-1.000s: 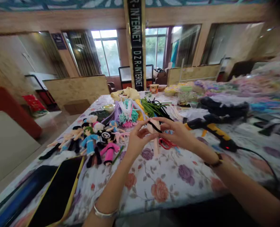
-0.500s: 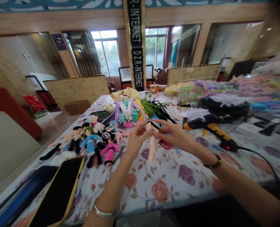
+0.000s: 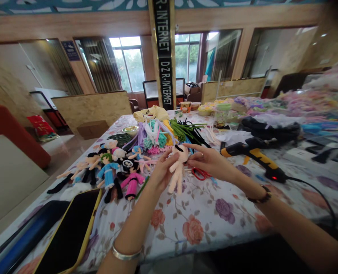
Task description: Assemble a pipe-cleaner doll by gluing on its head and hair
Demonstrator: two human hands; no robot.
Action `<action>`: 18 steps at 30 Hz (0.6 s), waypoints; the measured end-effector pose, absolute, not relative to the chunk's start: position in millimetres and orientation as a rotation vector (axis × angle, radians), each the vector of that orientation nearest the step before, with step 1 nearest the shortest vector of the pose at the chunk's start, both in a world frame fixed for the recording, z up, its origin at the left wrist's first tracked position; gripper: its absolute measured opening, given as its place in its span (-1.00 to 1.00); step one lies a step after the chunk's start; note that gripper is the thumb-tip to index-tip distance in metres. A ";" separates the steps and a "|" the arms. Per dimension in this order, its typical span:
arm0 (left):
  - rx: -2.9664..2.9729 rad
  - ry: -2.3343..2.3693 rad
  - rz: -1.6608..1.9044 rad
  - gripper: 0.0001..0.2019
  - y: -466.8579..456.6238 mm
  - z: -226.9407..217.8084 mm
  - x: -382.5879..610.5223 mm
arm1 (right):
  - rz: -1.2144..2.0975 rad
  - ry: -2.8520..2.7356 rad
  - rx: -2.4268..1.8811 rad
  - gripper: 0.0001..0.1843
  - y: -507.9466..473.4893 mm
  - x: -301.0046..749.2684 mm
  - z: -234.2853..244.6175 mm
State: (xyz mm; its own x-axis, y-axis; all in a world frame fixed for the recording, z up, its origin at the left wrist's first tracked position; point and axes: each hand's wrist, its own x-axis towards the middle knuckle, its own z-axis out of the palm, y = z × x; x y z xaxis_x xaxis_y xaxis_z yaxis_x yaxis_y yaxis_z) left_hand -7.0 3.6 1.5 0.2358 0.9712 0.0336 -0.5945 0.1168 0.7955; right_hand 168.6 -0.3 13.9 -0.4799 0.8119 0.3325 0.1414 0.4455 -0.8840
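Left hand (image 3: 160,174) grips pale doll (image 3: 177,171); right hand (image 3: 211,161), at 3 o'clock, pinches its head, apparently seating black strand (image 3: 179,148); next move needs steadiness.

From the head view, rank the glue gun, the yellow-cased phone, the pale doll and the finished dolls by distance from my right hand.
1. Pale doll, at the right hand fingertips.
2. Glue gun, just to its right.
3. Finished dolls, to the left.
4. Yellow-cased phone, far left, nearest the camera.
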 end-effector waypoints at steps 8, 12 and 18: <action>0.786 0.554 1.248 -0.60 4.1 -0.1 -8.1 | 0.871 -2.009 -0.821 -0.41 -3.7 165.6 13.2; 0.762 0.545 1.243 -0.64 4.2 0.1 -8.4 | 0.720 -2.055 -0.876 -0.44 -6.8 164.0 16.5; 0.779 0.576 1.229 -0.63 6.0 1.3 -9.3 | 0.504 -1.966 -0.960 -0.59 -10.8 160.4 20.2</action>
